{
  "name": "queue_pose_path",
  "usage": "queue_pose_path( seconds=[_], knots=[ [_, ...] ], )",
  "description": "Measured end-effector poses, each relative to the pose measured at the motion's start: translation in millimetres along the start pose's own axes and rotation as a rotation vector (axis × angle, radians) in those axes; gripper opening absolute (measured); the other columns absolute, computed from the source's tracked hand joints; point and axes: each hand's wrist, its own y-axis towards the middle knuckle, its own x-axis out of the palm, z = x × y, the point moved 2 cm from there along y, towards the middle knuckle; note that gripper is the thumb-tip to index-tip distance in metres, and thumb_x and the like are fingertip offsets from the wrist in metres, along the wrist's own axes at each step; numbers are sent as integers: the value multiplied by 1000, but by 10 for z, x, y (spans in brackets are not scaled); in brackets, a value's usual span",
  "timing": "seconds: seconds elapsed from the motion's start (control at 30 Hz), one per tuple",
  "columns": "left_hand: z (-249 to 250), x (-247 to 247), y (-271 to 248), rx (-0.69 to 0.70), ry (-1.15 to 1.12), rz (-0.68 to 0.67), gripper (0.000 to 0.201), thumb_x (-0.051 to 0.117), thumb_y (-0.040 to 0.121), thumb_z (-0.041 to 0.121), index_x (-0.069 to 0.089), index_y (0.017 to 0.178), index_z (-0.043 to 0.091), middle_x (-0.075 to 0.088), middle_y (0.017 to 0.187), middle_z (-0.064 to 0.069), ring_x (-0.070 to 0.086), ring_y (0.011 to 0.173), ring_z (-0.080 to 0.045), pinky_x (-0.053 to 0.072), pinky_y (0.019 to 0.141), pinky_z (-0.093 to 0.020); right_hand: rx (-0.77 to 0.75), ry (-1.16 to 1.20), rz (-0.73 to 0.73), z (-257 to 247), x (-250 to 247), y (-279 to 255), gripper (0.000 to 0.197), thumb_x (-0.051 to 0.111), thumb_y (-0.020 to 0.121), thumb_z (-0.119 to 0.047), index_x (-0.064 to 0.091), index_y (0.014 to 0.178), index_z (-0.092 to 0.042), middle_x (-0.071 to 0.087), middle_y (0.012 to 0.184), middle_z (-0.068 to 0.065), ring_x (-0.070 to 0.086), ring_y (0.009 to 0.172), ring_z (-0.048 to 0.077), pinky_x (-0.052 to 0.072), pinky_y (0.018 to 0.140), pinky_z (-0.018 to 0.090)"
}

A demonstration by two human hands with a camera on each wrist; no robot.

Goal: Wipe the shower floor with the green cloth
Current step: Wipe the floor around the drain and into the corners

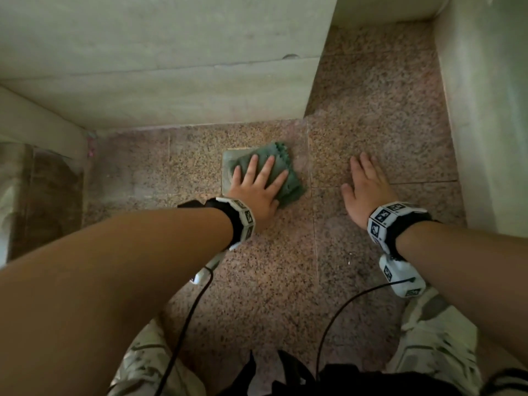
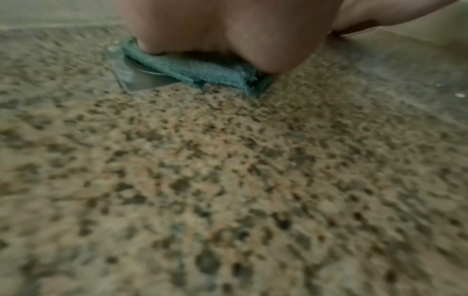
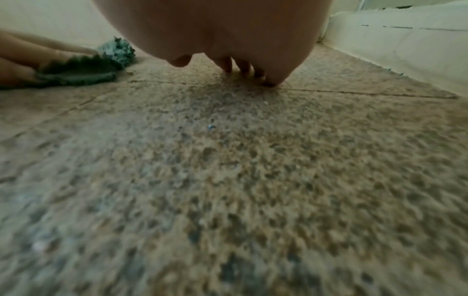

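Note:
The folded green cloth lies on the speckled granite shower floor, partly over a square metal drain cover. My left hand presses flat on the cloth with straight, spread fingers. My right hand rests palm down on the bare floor to the right of the cloth, fingers straight, holding nothing. In the left wrist view the palm sits on the cloth.
A pale stone step or wall rises just behind the cloth. Another pale wall runs along the right. The floor continues into a recess at the back right. My knees and cables are near the bottom.

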Motion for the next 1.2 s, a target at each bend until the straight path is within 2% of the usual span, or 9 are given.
queue_pose_path(
  seconds=[0.13, 0.3, 0.47, 0.6, 0.7, 0.8, 0.93, 1.07, 1.2],
  knots=[
    [362, 74, -74, 237, 59, -40, 64, 22, 103, 50, -14, 154, 35, -27, 160, -5, -24, 145, -41, -4, 115, -65, -32, 78, -16, 42, -58, -21, 59, 22, 105, -40, 5, 157, -19, -8, 164, -2, -8, 150, 17, 2, 122, 35],
    [733, 119, -113, 343, 64, -33, 62, 23, 103, 51, -9, 155, 37, -24, 161, -3, -23, 146, -38, -6, 116, -64, -85, 113, -11, 127, -80, -30, 58, 23, 105, -39, 9, 157, -18, -4, 164, -3, -5, 150, 15, 2, 121, 33],
    [877, 98, -128, 359, 78, -29, 64, 23, 102, 53, -6, 156, 35, -22, 162, -2, -21, 147, -37, -4, 116, -64, -90, 109, 2, 147, -55, 0, 60, 29, 104, -38, 10, 157, -17, -2, 164, -2, -4, 150, 15, 4, 121, 34],
    [1036, 124, -118, 483, 138, -36, 64, 25, 101, 54, -2, 156, 35, -18, 163, -2, -19, 148, -36, -2, 117, -63, -112, 93, 38, 144, -43, -9, 63, 33, 103, -38, 11, 157, -14, -1, 164, 1, -4, 150, 17, 3, 121, 33],
    [1134, 115, -68, 504, 162, -64, 63, 23, 102, 53, -4, 156, 36, -18, 163, -1, -20, 148, -33, -3, 117, -61, -109, 64, 35, 128, -33, -21, 64, 31, 103, -41, 9, 157, -14, -3, 164, 1, -6, 150, 18, 3, 122, 34],
    [1055, 57, 51, 392, 133, -37, 64, 24, 102, 52, -7, 155, 35, -18, 163, 1, -19, 148, -30, -3, 119, -58, -94, 39, 47, 107, -28, -23, 64, 30, 102, -42, 10, 157, -13, -2, 164, 3, -5, 150, 19, 3, 122, 35],
    [559, 29, 117, 78, -22, 74, 67, 23, 101, 53, -12, 155, 34, -19, 163, 1, -18, 149, -30, -3, 119, -57, -82, 19, 34, 85, -51, -39, 65, 27, 103, -44, 9, 157, -14, -3, 164, 2, -5, 150, 19, 4, 121, 35],
    [-69, 214, -87, -148, -95, 113, 66, 19, 100, 52, -13, 155, 32, -18, 163, 1, -15, 149, -30, 4, 119, -57, -64, -14, 31, 62, -51, -48, 65, 26, 103, -46, 8, 157, -15, -5, 164, 2, -4, 150, 19, 6, 121, 37],
    [-424, 385, -302, -346, -181, 154, 68, 17, 99, 53, -12, 155, 28, -16, 164, 0, -12, 150, -32, 6, 119, -57, -43, -44, 45, 39, -13, -45, 68, 26, 101, -48, 8, 157, -13, -5, 164, 4, -5, 150, 22, 3, 123, 39]
  ],
)
